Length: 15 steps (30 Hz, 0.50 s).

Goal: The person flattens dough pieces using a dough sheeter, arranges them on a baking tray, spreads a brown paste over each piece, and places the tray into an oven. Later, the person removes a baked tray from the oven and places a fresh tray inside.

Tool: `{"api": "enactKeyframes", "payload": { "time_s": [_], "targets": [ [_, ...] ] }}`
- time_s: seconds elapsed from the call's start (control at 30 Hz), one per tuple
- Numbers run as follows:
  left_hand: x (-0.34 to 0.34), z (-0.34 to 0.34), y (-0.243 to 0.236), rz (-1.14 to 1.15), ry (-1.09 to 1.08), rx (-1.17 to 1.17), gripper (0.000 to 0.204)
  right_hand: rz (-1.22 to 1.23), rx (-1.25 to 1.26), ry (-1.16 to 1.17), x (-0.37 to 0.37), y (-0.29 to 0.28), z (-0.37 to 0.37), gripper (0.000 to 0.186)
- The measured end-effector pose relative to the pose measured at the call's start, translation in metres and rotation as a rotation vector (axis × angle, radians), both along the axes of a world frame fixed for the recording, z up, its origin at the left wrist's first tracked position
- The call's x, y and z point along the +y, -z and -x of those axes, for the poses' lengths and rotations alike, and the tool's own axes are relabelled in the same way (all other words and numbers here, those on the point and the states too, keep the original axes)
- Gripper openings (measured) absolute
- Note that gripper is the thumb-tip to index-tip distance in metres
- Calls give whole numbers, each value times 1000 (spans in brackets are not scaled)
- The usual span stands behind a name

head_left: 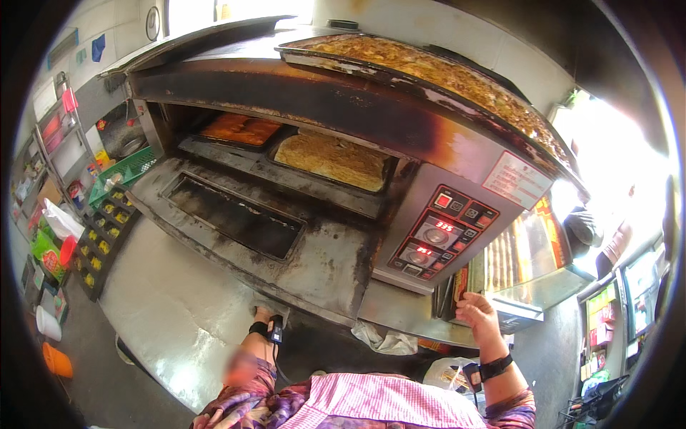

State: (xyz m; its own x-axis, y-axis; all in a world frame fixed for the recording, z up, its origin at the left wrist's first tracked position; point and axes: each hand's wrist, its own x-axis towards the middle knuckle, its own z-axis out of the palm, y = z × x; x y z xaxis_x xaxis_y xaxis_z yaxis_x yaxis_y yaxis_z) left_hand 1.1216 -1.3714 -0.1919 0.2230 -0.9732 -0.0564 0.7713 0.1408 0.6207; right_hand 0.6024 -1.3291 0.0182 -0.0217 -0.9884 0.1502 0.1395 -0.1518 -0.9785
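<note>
In front of me is a deck oven with its door (336, 268) lowered and its chamber showing. Inside, a tray of reddish-orange food (239, 129) sits beside a tray of golden, crusted food (332, 159). My left hand (263, 313) is at the front edge of the lowered door, beside a greyish patch that may be cloth. Its fingers are mostly hidden. Right of the red-lit control panel (443, 232), my right hand (476, 312) is raised with fingers curled in. It is close to some dark upright slats (446, 294). Whatever it may hold is too small to make out.
A large tray of browned food (429, 75) rests on the oven top. At left are a metal table (161, 314), a dark mould tray with yellow pieces (103, 239) and a green crate (121, 175). A glass-sided case (529, 264) stands at right. A white cloth (386, 339) hangs below the oven.
</note>
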Motion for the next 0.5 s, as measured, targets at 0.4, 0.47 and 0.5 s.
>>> {"api": "enactKeyframes", "payload": {
  "time_s": [0.4, 0.47, 0.5],
  "targets": [
    [26, 38, -244, 57, -110, 240, 14, 876, 264, 396, 86, -186, 31, 26],
    [22, 44, -287, -72, -201, 185, 14, 937, 231, 434, 90, -221, 35, 25],
    [19, 50, -303, -67, -223, 137, 15, 935, 284, 455, 92, -238, 38, 26]
  ]
}}
